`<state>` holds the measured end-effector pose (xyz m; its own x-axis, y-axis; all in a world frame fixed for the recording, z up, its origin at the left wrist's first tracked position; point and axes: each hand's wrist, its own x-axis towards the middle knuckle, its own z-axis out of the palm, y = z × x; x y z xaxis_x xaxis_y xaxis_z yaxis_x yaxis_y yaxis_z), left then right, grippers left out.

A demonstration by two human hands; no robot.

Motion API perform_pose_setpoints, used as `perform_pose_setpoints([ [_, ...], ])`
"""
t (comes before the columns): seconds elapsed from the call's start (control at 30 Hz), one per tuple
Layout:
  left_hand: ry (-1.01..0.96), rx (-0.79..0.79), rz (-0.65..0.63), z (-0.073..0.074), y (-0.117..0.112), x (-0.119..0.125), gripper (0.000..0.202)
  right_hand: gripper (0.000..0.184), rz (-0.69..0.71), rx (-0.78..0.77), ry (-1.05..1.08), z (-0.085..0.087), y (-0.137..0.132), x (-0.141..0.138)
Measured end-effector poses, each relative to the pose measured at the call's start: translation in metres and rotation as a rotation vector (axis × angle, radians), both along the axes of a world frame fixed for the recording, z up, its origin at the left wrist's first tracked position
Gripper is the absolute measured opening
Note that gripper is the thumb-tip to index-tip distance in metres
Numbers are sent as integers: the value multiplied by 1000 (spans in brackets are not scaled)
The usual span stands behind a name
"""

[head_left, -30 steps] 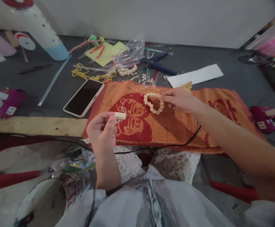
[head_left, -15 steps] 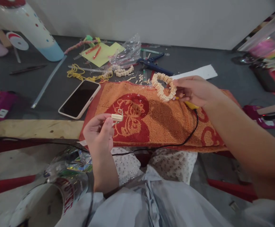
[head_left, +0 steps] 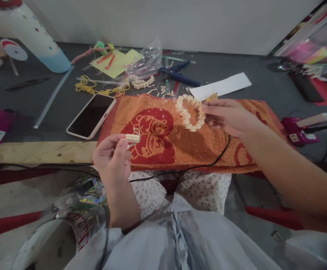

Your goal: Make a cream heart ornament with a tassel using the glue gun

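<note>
My left hand (head_left: pixel 113 159) pinches a small bundle of short cream sticks (head_left: pixel 133 138), with a thin pale loop of cord or wire curling from its end. In my right hand (head_left: pixel 225 116) is a ring of short cream stick pieces (head_left: pixel 190 112), gripped at its right edge between thumb and fingers. Both hands are raised over an orange and red towel (head_left: pixel 152 146), the ring well to the right of the bundle. Part of a yellow object (head_left: pixel 212 97) shows behind my right hand; the rest is hidden.
A phone (head_left: pixel 91 116) lies left of the towel. Behind it are yellow cord (head_left: pixel 88 85), loose stick pieces (head_left: pixel 162 90), blue pliers (head_left: pixel 178 74), clear plastic (head_left: pixel 146 60) and a white strip (head_left: pixel 222 86). A black cable (head_left: pixel 180 170) crosses the towel's front. A bottle (head_left: pixel 36 37) stands at back left.
The ring has tilted and dropped slightly in my right hand, uncovering more of the white strip. My left hand still holds the stick bundle. The whole view has shifted a little.
</note>
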<state>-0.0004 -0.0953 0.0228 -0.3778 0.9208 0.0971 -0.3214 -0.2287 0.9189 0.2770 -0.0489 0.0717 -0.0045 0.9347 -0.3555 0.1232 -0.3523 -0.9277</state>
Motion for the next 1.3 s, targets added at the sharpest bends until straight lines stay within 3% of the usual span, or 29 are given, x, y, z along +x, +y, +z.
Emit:
perform_pose_setpoints([
  [0.27,27,7,-111,2,-10,7,24,31,-9,84,58,1,-35,-11],
  [0.57,193,109,-518,12,-34,21,19,33,25,197,20,5,-60,-17],
  [0.67,279,132,-579,13,-40,29,14,36,15,233,7,2,-64,-17],
  [0.87,487,299,-529,14,-45,40,4,39,19,291,-62,1,-69,-14],
  [1.1,608,447,-479,11,-45,48,9,32,19,456,-195,-2,-72,-13],
  [1.3,683,439,-447,8,-45,56,9,31,12,559,-303,-7,-77,-14],
])
